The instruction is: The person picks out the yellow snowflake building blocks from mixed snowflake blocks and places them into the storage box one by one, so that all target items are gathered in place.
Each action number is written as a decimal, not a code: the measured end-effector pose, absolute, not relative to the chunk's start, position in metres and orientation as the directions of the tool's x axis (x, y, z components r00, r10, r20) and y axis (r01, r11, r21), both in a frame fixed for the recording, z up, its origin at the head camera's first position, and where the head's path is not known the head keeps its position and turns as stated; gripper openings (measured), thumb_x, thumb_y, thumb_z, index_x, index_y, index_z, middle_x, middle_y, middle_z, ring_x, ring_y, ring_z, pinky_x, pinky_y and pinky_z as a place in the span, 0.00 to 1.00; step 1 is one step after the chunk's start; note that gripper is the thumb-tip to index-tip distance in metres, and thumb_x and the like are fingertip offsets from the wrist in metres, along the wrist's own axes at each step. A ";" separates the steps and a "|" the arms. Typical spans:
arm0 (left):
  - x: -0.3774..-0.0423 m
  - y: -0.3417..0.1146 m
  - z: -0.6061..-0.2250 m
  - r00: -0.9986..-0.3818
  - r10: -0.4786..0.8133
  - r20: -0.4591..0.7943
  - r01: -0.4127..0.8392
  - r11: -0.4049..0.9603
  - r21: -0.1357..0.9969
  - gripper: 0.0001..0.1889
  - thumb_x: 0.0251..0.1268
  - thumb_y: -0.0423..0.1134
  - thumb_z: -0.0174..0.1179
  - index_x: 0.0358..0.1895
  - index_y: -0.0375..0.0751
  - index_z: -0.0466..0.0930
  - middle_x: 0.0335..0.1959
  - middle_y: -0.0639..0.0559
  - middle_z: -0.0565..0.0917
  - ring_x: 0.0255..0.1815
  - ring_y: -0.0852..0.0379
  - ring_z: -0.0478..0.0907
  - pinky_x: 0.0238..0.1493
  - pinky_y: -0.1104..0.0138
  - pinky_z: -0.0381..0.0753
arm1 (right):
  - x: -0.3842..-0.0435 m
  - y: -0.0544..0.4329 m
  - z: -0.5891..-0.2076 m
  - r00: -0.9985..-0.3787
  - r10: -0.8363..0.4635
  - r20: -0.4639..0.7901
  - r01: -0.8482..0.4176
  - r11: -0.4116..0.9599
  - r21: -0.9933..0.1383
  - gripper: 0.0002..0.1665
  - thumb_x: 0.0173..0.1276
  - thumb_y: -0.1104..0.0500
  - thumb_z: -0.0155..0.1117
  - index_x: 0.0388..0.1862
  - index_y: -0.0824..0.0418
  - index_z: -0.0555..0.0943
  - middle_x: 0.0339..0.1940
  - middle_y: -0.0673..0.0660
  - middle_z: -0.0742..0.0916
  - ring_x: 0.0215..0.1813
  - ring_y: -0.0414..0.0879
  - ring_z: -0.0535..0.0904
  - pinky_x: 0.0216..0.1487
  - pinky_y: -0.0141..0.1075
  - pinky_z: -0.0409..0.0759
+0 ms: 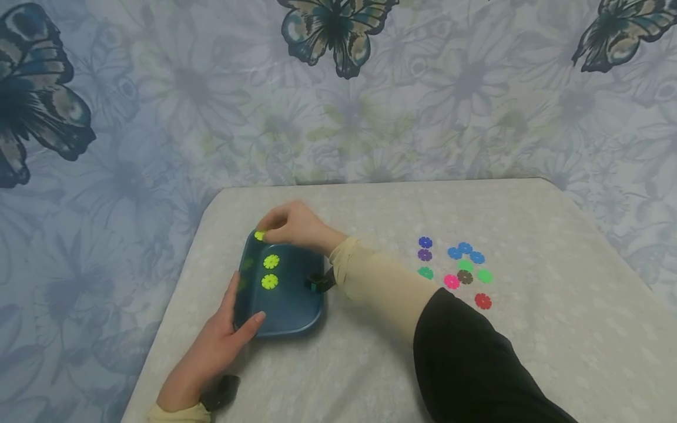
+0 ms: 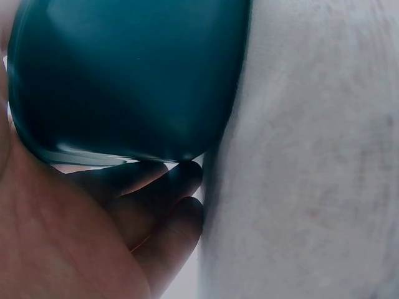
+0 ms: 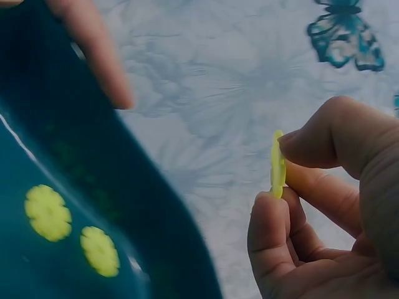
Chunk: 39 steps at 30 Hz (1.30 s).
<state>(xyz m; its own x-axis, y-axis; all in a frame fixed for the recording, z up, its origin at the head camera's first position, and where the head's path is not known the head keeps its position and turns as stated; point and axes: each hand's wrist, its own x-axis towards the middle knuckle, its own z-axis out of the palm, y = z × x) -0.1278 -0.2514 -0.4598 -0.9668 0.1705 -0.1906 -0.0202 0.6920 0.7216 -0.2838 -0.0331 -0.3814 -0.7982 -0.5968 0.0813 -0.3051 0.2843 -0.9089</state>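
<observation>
Hands (image 1: 213, 341), two; tray (image 1: 290, 311), one; yellow flower discs (image 1: 270, 282), three

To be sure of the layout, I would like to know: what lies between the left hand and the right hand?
In the head view, two yellow flower-shaped pieces lie in the blue tray between the left hand and the right hand.

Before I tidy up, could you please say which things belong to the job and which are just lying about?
In use: glossy dark teal rounded tray, in the left hand; yellow flower-shaped disc, in the right hand; two yellow discs in the tray.

Apparently lying about: flower-shaped purple discs, blue discs, green discs, pink disc, brown disc, red disc.
</observation>
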 end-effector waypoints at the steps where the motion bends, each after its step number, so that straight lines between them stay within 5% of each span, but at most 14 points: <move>1: -0.128 -0.252 -0.460 -0.967 0.171 -0.190 -0.020 0.690 0.723 0.54 0.75 0.65 0.54 0.83 0.59 0.19 0.86 0.40 0.37 0.84 0.30 0.43 0.74 0.29 0.50 | -0.284 -0.038 -0.386 -0.797 -0.600 0.071 -0.295 0.284 -0.912 0.11 0.68 0.62 0.71 0.49 0.55 0.90 0.44 0.47 0.91 0.48 0.41 0.86 0.49 0.34 0.85; 20: -0.128 -0.253 -0.462 -0.968 0.182 -0.172 -0.004 0.676 0.737 0.53 0.76 0.63 0.54 0.83 0.59 0.20 0.86 0.39 0.37 0.84 0.30 0.43 0.74 0.29 0.50 | -0.284 -0.055 -0.432 -0.811 -0.583 -0.059 -0.225 0.403 -0.887 0.12 0.66 0.63 0.72 0.48 0.58 0.90 0.44 0.49 0.91 0.46 0.39 0.85 0.48 0.31 0.84; 30: -0.128 -0.252 -0.461 -0.967 0.174 -0.187 -0.017 0.688 0.726 0.53 0.76 0.64 0.54 0.83 0.57 0.20 0.86 0.38 0.39 0.83 0.30 0.45 0.74 0.30 0.52 | -0.278 -0.064 -0.441 -0.705 -0.693 -0.151 -0.362 0.535 -0.763 0.13 0.62 0.62 0.74 0.46 0.57 0.90 0.39 0.46 0.90 0.41 0.38 0.84 0.42 0.28 0.83; 39: -0.128 -0.253 -0.463 -0.972 0.178 -0.154 0.011 0.686 0.727 0.53 0.76 0.63 0.54 0.84 0.58 0.21 0.86 0.37 0.41 0.83 0.29 0.47 0.74 0.29 0.53 | -0.274 -0.072 -0.444 -0.714 -0.681 -0.159 -0.453 0.623 -0.638 0.16 0.60 0.61 0.77 0.48 0.57 0.89 0.42 0.48 0.90 0.42 0.38 0.83 0.43 0.28 0.82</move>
